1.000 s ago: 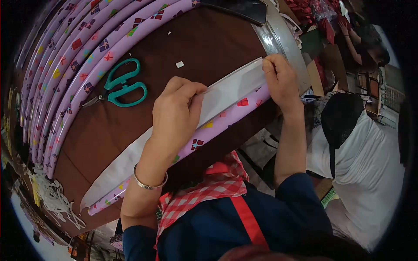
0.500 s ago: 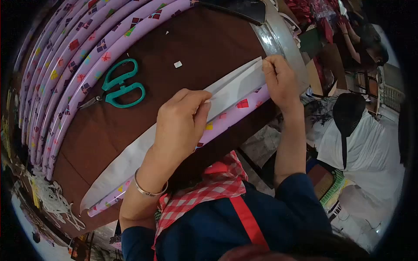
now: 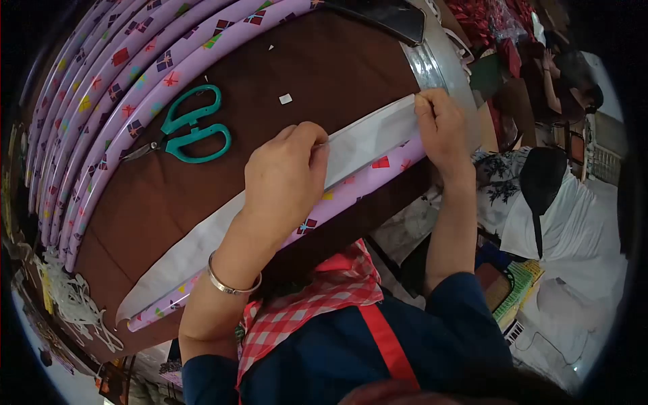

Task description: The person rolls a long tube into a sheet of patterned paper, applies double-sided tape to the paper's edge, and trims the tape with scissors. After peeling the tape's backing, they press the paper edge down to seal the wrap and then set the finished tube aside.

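Observation:
A long roll of purple gift-print paper (image 3: pixel 364 181) lies across the brown cloth in front of me, its white inner side (image 3: pixel 378 131) showing as a strip along the far edge. My left hand (image 3: pixel 287 172), with a bangle at the wrist, pinches the far edge of the white strip near its middle. At the right end, my right hand (image 3: pixel 442 128) grips the corner of the same paper between thumb and fingers. Teal-handled scissors (image 3: pixel 196 135) rest on the cloth beyond my left hand, blades pointing left.
Several purple printed rolls (image 3: pixel 145 94) lie side by side at the left. White string (image 3: pixel 77 304) is heaped at the lower left. A dark phone (image 3: pixel 385 20) sits at the top. A small white scrap (image 3: pixel 285 99) lies on the brown cloth (image 3: pixel 337 64). Another person's arm (image 3: pixel 550 84) shows at upper right.
The gap between the paper's layers near my left hand has closed, and the white strip looks flatter. Both hands keep hold of the paper. The view has shifted slightly.

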Tool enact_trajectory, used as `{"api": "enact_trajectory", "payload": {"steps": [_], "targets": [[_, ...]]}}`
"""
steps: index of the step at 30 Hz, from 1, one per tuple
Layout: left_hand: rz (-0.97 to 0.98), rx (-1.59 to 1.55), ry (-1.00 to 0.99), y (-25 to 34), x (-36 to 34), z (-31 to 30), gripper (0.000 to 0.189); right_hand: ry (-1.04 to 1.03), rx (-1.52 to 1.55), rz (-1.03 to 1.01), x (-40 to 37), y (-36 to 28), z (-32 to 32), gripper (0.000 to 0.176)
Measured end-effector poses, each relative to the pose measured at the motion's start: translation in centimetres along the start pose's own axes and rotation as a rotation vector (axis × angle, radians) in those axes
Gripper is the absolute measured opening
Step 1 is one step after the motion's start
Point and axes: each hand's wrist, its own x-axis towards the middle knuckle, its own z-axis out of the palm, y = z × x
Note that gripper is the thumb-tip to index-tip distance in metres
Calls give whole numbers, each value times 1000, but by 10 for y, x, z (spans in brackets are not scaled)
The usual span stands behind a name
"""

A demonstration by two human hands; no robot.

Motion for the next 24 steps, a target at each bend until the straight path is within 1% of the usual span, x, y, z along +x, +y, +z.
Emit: {"api": "enact_trajectory", "payload": {"steps": [2, 3, 5, 11, 14, 24], "targets": [[-97, 12, -82, 3, 0, -1, 11, 6, -6, -13, 0, 0, -1, 14], [-99, 10, -82, 2, 0, 0, 11, 2, -8, 18, 0, -3, -1, 13], [-23, 22, 6, 1, 0, 4, 4, 0, -13, 49, 0, -6, -2, 13], [14, 39, 28, -2, 2, 6, 4, -3, -43, 68, 1, -7, -1, 13], [15, 56, 18, -3, 3, 6, 5, -10, -12, 97, 1, -7, 0, 13], [-9, 65, -4, -1, 2, 5, 7, -11, -117, 88, 3, -11, 0, 15]]}}
